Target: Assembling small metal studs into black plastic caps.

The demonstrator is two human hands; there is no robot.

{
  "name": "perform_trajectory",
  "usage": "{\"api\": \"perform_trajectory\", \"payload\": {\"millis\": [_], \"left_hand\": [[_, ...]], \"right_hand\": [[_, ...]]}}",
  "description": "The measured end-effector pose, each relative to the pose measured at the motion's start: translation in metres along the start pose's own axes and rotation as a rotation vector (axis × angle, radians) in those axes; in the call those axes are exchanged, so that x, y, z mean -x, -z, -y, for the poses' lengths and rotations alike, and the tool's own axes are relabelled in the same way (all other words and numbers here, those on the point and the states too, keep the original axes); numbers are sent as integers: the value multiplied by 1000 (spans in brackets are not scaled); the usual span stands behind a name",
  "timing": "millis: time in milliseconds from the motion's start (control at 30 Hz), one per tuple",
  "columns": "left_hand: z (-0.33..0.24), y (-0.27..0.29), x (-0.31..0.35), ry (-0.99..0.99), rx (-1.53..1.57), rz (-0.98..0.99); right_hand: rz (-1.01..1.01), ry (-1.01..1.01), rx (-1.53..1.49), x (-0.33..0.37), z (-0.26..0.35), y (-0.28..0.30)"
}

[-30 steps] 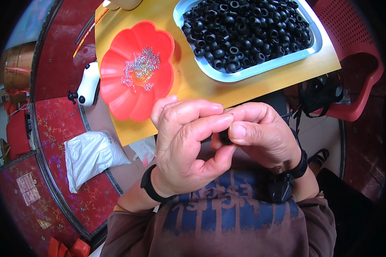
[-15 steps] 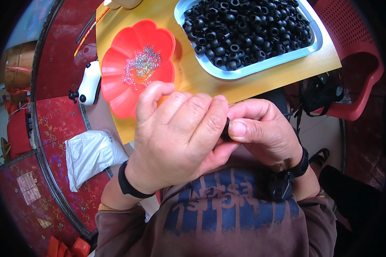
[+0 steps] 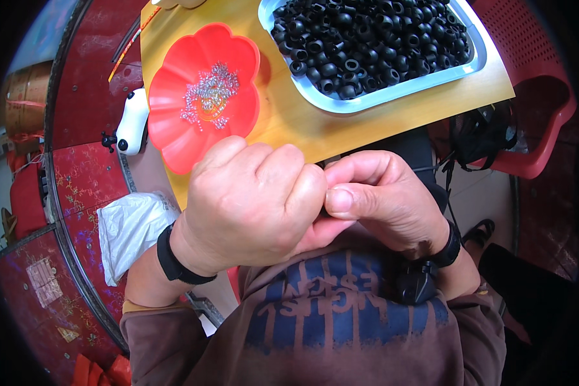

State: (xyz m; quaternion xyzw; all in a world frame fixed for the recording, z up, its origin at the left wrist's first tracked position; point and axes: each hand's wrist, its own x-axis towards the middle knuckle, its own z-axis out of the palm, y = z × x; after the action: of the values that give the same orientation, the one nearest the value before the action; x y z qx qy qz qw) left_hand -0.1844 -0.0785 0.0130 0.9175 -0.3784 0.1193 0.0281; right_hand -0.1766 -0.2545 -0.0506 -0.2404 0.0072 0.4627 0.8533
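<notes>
My left hand [image 3: 254, 202] is closed in a fist, its fingers curled down out of sight and its thumb pointing under my right fingers. My right hand [image 3: 379, 196] touches it, thumb and index finger pinched together. The small black part that showed between the hands a moment ago is now hidden by the fingers. Ahead of my left hand, a red scalloped bowl [image 3: 167, 119] holds a heap of tiny clear or silvery pieces [image 3: 215, 90]. Beyond my right hand, a pale blue tray [image 3: 360, 103] is heaped with small hollow black parts [image 3: 373, 45].
Bowl and tray stand on a yellow wooden table [image 3: 289, 125]. A red plastic chair [image 3: 534, 128] with a black bag [image 3: 482, 138] is at the right. On the left are a white rounded object [image 3: 133, 122] and a white plastic bag [image 3: 132, 231].
My left hand has curled its fingers into a tighter fist and turned slightly. Both hands shifted a little left, and the black part between them went out of sight.
</notes>
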Motion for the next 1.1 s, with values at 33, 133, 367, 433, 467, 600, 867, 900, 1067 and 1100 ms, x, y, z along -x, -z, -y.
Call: {"api": "perform_trajectory", "payload": {"millis": [33,133,367,433,467,600,867,900,1067,1100], "left_hand": [[0,0,0,1,2,3],[1,1,2,-5,18,19],[1,-3,5,-4,54,43],[0,-2,7,4,68,44],[0,-1,8,11,92,58],[1,-4,7,22,212,35],[3,-7,12,10,323,37],[2,-7,12,23,333,31],[0,-10,16,20,359,26],[1,-10,16,22,383,19]], "right_hand": [[2,-11,-17,-1,0,0],[-2,-42,-30,-1,1,-2],[-33,-82,-88,-3,-3,2],[55,-179,-11,-4,-2,3],[52,-179,-13,-4,-2,3],[56,-121,83,-4,-7,6],[48,-76,90,-6,-13,4],[46,-77,76,-6,-13,3],[64,-87,10,-6,-14,5],[82,-94,25,-6,-15,7]]}}
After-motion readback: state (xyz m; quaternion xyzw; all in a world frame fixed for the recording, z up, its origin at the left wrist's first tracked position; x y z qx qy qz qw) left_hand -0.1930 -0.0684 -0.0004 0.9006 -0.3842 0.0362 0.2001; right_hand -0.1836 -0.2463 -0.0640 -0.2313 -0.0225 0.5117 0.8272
